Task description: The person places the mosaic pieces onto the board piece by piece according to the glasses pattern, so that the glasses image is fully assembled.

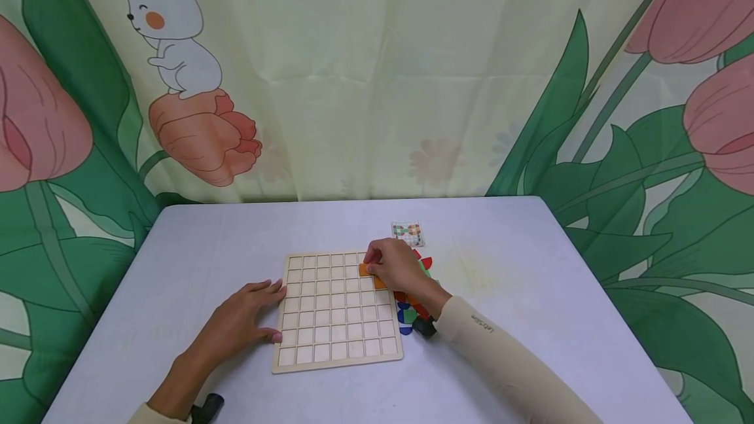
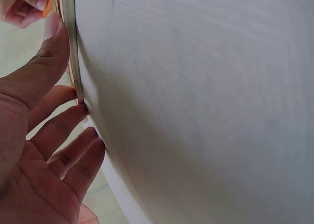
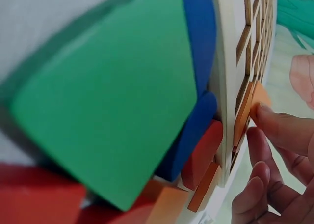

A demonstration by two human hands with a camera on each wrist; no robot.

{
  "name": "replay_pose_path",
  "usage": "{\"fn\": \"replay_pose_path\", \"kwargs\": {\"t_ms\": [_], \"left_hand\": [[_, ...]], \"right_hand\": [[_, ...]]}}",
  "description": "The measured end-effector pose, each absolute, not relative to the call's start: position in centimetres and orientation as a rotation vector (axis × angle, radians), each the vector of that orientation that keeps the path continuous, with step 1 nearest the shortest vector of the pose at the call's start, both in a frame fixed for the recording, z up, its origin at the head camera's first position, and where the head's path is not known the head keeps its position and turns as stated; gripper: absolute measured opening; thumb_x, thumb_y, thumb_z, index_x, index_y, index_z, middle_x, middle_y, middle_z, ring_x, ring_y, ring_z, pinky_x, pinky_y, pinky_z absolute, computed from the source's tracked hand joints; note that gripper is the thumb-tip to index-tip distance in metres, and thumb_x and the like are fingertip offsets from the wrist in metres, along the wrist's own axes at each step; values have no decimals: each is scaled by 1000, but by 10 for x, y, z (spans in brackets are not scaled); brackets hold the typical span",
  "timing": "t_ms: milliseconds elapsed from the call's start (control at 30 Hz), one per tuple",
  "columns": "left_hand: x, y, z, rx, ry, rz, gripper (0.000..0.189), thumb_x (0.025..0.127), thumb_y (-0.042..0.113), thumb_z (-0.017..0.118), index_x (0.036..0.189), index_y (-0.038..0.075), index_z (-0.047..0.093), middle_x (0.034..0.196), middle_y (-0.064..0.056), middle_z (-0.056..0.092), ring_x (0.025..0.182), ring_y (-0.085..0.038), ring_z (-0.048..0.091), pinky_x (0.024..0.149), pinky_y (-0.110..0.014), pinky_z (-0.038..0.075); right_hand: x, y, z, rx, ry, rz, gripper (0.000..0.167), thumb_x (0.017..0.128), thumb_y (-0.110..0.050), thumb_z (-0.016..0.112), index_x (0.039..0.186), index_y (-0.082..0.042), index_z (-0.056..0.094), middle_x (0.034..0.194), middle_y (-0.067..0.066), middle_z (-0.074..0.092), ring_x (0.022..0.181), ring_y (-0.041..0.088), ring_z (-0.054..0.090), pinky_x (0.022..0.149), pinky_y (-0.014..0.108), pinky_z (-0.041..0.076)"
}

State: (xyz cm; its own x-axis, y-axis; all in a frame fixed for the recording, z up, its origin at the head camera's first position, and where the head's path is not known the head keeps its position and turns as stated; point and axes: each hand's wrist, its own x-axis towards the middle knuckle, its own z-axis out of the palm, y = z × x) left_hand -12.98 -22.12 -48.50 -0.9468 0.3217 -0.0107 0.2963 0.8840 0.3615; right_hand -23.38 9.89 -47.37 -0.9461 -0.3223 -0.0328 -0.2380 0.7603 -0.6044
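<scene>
Orange block: a small flat orange block (image 1: pixel 363 270) is held at the upper right of the pale wooden grid board (image 1: pixel 322 320); whether the cell ridges are touched by it cannot be told
Right hand: the block is pinched between thumb and fingertips of the right hand (image 1: pixel 402 268), with the other fingers loosely bent
Left hand: nothing is gripped; the thumb and lightly spread fingers of the left hand (image 1: pixel 244 313) are rested against the board's left edge
Weight and stiffness: the block is judged light and rigid, probably painted wood, hardly to be squeezed or broken
Surface: its smooth faces may be a little slippery, so a light, dry pinch is advised
Best hold: opposite side edges should be taken by the fingertips, the underside being left free
Neighbour: a second orange block (image 3: pixel 243 118) is lying on the board, close enough to be nudged
Pile: a thick green block (image 3: pixel 113 101) and red and blue pieces are gathered beside the board's right edge
</scene>
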Motion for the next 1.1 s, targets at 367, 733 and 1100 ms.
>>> {"fn": "replay_pose_path", "kwargs": {"t_ms": [367, 733, 1100], "left_hand": [[-130, -221, -486, 482, 2983, 552, 92, 68, 37, 98, 147, 8, 64, 159, -9, 57, 147, -40, 51, 113, -61, 50], [-130, -220, -486, 469, 2978, 538, 92, 67, 37, 98, 147, 7, 64, 159, -10, 57, 147, -41, 51, 113, -61, 49], [-130, -221, -485, 482, 2977, 559, 92, 68, 37, 98, 147, 7, 64, 160, -10, 56, 147, -40, 51, 113, -61, 49]], "right_hand": [[-233, 101, -473, -455, 2866, -877, 5, 91, -15, 86, 92, -19, 83, 86, -9, 76, 89, 13, 68, 82, 33, 56], [-228, 121, -467, -384, 2769, -1003, 13, 93, -14, 84, 105, -18, 84, 91, -7, 74, 80, 14, 60, 72, 29, 52], [-224, 145, -467, -270, 2828, -968, 14, 91, -13, 85, 103, -21, 85, 90, -6, 72, 81, 17, 58, 70, 27, 53]]}}
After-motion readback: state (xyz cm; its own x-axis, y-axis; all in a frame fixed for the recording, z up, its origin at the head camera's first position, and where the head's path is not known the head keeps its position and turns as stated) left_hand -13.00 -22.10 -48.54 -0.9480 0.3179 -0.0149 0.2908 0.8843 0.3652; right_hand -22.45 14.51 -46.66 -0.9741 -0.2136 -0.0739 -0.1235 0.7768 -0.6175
